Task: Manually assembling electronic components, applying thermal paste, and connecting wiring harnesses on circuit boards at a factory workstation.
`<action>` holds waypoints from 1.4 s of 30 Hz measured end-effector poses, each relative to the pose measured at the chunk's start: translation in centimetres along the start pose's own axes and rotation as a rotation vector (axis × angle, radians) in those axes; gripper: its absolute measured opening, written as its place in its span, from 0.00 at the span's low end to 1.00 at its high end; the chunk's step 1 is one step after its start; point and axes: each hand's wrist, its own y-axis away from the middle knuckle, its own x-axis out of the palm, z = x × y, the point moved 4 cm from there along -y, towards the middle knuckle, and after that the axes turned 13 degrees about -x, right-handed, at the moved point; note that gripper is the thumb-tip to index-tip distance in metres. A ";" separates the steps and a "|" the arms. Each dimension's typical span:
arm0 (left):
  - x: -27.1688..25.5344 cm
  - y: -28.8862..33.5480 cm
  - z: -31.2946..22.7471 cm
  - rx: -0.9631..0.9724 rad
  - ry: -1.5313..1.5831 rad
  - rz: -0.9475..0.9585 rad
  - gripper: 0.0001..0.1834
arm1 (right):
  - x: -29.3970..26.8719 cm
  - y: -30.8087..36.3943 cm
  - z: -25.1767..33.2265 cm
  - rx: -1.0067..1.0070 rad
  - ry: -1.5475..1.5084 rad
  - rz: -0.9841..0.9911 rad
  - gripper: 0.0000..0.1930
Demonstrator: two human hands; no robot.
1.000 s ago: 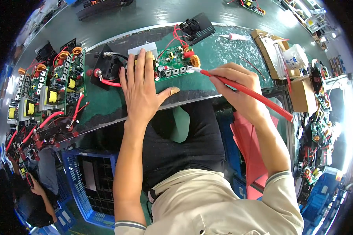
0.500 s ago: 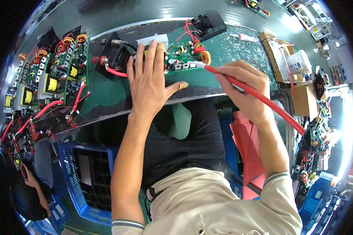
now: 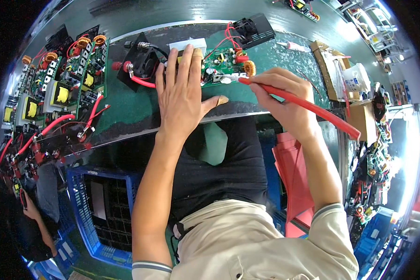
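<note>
A green circuit board (image 3: 228, 56) lies on the bench in front of me. It carries a copper-wound ring coil (image 3: 249, 68) and a row of white-topped parts along its near edge. My left hand (image 3: 181, 95) is spread flat over the board's left part, covering it; its thumb and one finger have tan coverings. My right hand (image 3: 287, 95) grips a long red-handled brush (image 3: 308, 106). The white tip of the brush touches or hovers just over the near-edge parts. Red wires join the board to a black vented panel (image 3: 253, 31), and a black fan panel (image 3: 143, 63) stands at its left.
Several populated boards (image 3: 58, 88) stand at the left. An open cardboard box (image 3: 325, 65) holds a white tub (image 3: 357, 77) at the right. A small white tube (image 3: 294, 46) lies beyond my right hand. A blue crate (image 3: 86, 224) is below left, near another person's arm (image 3: 39, 224).
The brush tip has moved left along the board's near-edge parts, and my right hand has shifted slightly left with it. My left hand stays flat on the board.
</note>
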 end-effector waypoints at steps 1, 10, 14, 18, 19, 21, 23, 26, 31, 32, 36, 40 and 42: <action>0.0 0.0 0.0 -0.005 0.000 0.006 0.58 | 0.0 -0.1 -0.1 0.005 -0.011 -0.034 0.08; -0.1 -0.1 0.1 0.006 0.023 0.004 0.57 | 0.6 -1.0 0.6 -0.048 -0.020 -0.038 0.09; 0.0 -0.1 0.0 -0.001 0.035 0.006 0.57 | -2.0 -0.1 -2.0 0.402 -0.295 -0.211 0.05; 0.1 -0.1 0.1 -0.019 0.028 0.009 0.58 | -4.2 0.3 -2.3 0.183 -0.288 -0.088 0.08; 0.1 -0.1 0.2 -0.024 0.011 0.006 0.58 | -4.2 0.3 -1.8 0.184 -0.287 -0.090 0.08; 0.2 -0.1 0.1 -0.025 0.015 0.008 0.58 | -3.8 0.7 -1.6 0.402 -0.363 -0.060 0.08; 0.3 0.0 0.0 -0.021 0.006 0.008 0.58 | -2.6 0.9 -0.8 0.419 -0.447 -0.154 0.08; 0.1 0.3 -0.1 -0.016 0.004 0.003 0.58 | -1.5 1.0 -0.4 0.316 -0.301 -0.099 0.07; -0.2 0.6 0.0 -0.031 0.008 0.016 0.58 | -0.1 0.1 -0.4 0.137 -0.117 -0.054 0.06; -0.1 0.8 0.1 -0.036 0.016 0.019 0.58 | 0.0 0.3 -0.4 0.161 -0.128 -0.104 0.07; -0.2 0.3 0.6 -0.032 0.030 0.017 0.57 | 1.1 -0.5 -0.2 0.147 -0.132 -0.116 0.08; -1.1 -1.3 -0.9 0.010 -0.017 0.020 0.56 | -0.4 -2.0 0.2 -0.011 -0.027 -0.224 0.08; -0.9 -1.8 -0.9 -0.001 -0.143 0.122 0.54 | -3.0 -1.6 -1.3 -0.072 0.152 -0.339 0.09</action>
